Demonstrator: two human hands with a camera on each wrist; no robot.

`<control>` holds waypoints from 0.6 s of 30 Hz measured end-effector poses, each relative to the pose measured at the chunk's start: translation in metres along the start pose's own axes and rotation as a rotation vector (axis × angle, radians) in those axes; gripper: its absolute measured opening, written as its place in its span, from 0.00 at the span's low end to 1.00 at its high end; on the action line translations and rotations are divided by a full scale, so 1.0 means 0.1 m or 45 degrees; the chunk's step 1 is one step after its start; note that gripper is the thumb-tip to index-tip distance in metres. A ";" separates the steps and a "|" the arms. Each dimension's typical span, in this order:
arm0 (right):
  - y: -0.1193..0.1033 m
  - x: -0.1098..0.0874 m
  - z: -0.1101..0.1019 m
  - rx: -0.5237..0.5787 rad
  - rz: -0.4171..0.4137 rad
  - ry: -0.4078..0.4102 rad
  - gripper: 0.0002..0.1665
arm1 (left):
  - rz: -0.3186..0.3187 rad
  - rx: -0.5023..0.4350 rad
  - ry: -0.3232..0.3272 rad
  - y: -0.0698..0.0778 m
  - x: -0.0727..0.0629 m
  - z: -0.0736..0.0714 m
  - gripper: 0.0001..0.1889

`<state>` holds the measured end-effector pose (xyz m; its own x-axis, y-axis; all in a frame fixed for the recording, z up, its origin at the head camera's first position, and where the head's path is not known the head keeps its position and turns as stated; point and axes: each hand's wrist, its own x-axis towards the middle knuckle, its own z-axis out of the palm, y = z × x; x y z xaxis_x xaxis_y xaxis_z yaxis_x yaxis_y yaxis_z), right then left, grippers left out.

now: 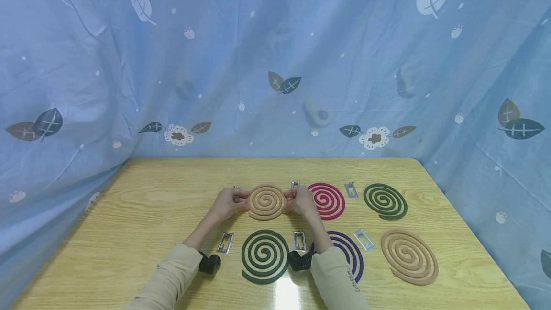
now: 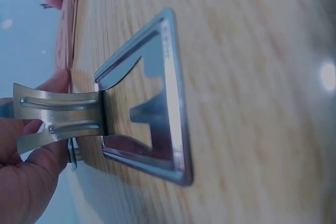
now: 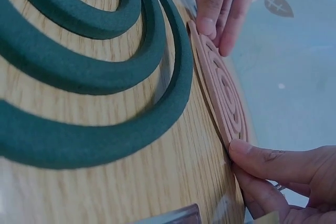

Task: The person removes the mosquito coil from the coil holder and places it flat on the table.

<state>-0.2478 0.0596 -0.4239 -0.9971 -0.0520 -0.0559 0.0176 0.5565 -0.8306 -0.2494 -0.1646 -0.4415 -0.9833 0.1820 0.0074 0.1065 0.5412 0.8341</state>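
A tan mosquito coil [image 1: 265, 200] is between my two hands near the back of the table. My left hand [image 1: 227, 203] pinches its left edge, and my right hand [image 1: 303, 201] pinches the right edge. In the right wrist view, thumb and fingers grip the coil [image 3: 226, 93] from both sides; whether it touches the tabletop I cannot tell. A metal coil stand [image 2: 173, 98] with a raised tab lies in front of my left hand [image 2: 31, 177], partly covering it. A dark green coil [image 1: 265, 256] lies nearer me, between my forearms.
A magenta coil [image 1: 325, 201] and a green coil [image 1: 385, 201] lie to the right. In front are a purple coil [image 1: 355, 255], partly under my right forearm, and another tan coil [image 1: 409, 257]. Metal stands [image 1: 351, 189] lie among them. A blue curtain [image 1: 275, 123] borders the wooden table [image 1: 129, 233].
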 end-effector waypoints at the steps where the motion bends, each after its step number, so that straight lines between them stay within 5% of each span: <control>1: 0.00 0.00 0.00 0.003 -0.001 -0.001 0.25 | 0.002 0.008 0.001 0.00 -0.01 0.00 0.17; 12: 0.00 0.00 -0.04 -0.016 0.027 -0.034 0.24 | -0.009 0.054 0.002 0.06 -0.01 0.00 0.17; 18: -0.04 -0.07 -0.21 0.016 0.023 -0.080 0.21 | 0.084 0.032 -0.015 0.10 -0.12 -0.05 0.18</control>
<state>-0.2427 0.0751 -0.4090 -0.9900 -0.0942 -0.1055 0.0370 0.5475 -0.8360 -0.2376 -0.1655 -0.4301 -0.9723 0.2273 0.0552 0.1746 0.5482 0.8179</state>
